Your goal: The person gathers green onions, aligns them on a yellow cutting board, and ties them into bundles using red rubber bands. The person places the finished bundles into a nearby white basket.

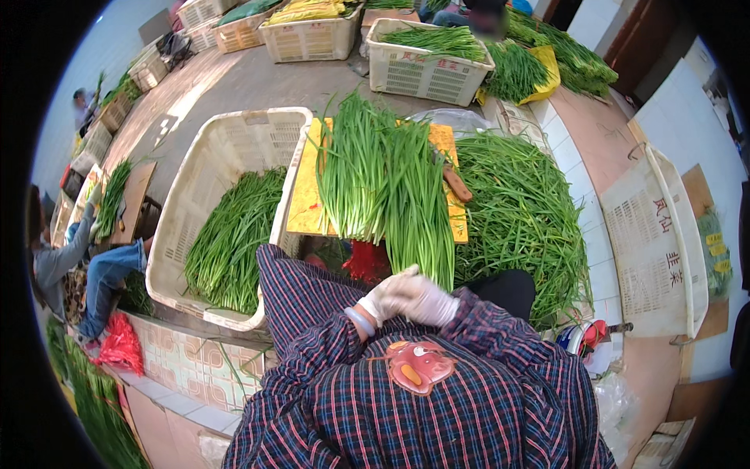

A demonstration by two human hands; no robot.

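Observation:
My left hand (382, 298) and my right hand (423, 298), both in pale gloves, are together over my lap; the right overlaps the left. They lie just below the root ends of a bundle of Chinese chives (417, 217), which overhangs the near edge of a yellow board (304, 205). Whether the fingers hold any stalks is hard to tell. Another chive bundle (354, 176) lies to its left on the board. A knife with a wooden handle (457, 184) rests at the board's right side, its blade partly hidden by leaves.
A white plastic crate (220, 316) with chives stands left of the board. A large chive heap (521, 223) lies on the right. Red strands (366, 261) show below the board. More crates (430, 76) stand ahead. A co-worker (58, 258) sits at far left, holding chives.

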